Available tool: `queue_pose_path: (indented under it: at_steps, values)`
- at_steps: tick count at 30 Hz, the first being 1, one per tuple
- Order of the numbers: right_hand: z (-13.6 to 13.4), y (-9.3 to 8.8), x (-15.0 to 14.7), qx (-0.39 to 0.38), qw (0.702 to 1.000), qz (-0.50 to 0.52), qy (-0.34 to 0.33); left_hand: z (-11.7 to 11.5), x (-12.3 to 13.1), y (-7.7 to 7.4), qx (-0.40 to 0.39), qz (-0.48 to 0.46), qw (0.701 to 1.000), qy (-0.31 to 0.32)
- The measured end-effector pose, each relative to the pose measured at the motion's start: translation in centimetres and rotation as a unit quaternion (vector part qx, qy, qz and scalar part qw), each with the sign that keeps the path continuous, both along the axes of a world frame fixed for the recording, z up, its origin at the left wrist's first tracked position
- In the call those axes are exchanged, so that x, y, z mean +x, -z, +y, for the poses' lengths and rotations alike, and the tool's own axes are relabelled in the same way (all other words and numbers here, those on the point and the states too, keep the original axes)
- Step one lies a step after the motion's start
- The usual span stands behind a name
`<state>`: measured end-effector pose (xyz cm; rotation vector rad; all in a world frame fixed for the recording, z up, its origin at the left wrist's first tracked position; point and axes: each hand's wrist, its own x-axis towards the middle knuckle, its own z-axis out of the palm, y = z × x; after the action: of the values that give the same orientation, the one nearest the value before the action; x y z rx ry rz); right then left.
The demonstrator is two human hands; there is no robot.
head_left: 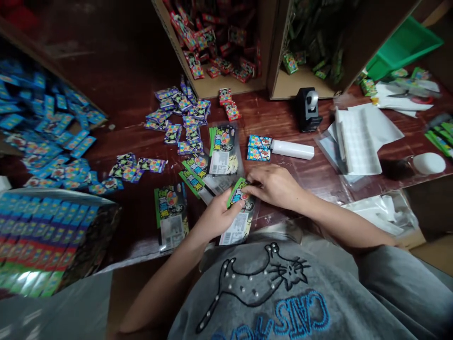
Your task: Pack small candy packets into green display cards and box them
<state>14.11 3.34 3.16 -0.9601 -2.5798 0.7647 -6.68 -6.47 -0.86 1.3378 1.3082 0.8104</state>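
My left hand [215, 218] and my right hand [274, 186] both grip a clear plastic packet [238, 222] with a green header card and a white label, held just above the near edge of the dark wooden table [304, 160]. My left thumb lies on the packet's face. My right fingers pinch its top end. A similar packet [171, 215] lies to the left. More such packets [212, 163] lie just beyond my hands.
Small colourful packs [179, 118] are scattered mid-table, blue ones [53, 137] heaped at left. Two cardboard boxes [219, 45] of packs stand at the back. A white tube [293, 149], black dispenser [307, 108], sticker sheets [357, 141], a green tray [403, 47] sit right.
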Motion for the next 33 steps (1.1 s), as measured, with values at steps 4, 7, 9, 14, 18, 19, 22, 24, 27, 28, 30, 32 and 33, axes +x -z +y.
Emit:
queue_pose_path:
  at_steps: [4, 7, 9, 14, 18, 19, 22, 24, 27, 28, 30, 32, 33]
  values:
    - [1.2, -2.7, 2.7, -0.129, 0.969, -0.022, -0.211, -0.3, -0.5, -1.2, -0.113, -0.106, 0.982, 0.104]
    - [1.5, -2.9, 3.9, -0.17, 0.964, 0.034, -0.199, 0.1, -0.6, -1.4, -0.156, -0.114, 0.978, 0.081]
    - [0.9, -1.7, 3.7, -0.141, 0.982, 0.114, -0.062, 0.6, -0.4, -1.0, -0.123, -0.1, 0.987, -0.026]
    - [-1.9, 3.4, 0.8, -0.186, 0.944, 0.213, 0.169, 1.9, 1.5, 1.1, -0.065, -0.143, 0.958, -0.241]
    - [-3.4, 7.0, -1.6, -0.147, 0.95, 0.129, 0.242, 1.8, 2.9, 3.8, -0.069, -0.161, 0.946, -0.274]
    - [-3.6, 7.8, -2.1, -0.117, 0.953, 0.114, 0.256, 1.5, 3.0, 4.4, -0.063, -0.146, 0.948, -0.276]
    - [-3.9, 9.9, -2.9, -0.071, 0.964, 0.048, 0.252, 0.4, 1.9, 5.0, -0.054, -0.065, 0.97, -0.227]
    - [-3.8, 10.5, -2.9, -0.069, 0.968, 0.013, 0.242, 0.3, -0.1, 4.2, -0.012, 0.017, 0.977, -0.21]
    - [-2.7, 9.8, -2.2, -0.051, 0.976, -0.04, 0.208, 2.8, -4.9, 1.8, 0.108, 0.201, 0.943, -0.243]
    - [-2.0, 9.1, -1.9, -0.032, 0.978, -0.056, 0.196, 4.5, -6.7, 1.0, 0.135, 0.268, 0.923, -0.24]
    - [-0.2, 7.7, -1.2, 0.027, 0.978, -0.071, 0.196, 8.8, -9.7, -0.1, 0.149, 0.365, 0.895, -0.207]
    - [1.8, 6.6, -0.6, 0.094, 0.97, -0.073, 0.214, 13.3, -11.4, -0.3, 0.134, 0.424, 0.876, -0.188]
    - [2.8, 6.4, -0.3, 0.122, 0.965, -0.082, 0.215, 15.2, -11.7, -0.2, 0.112, 0.445, 0.871, -0.177]
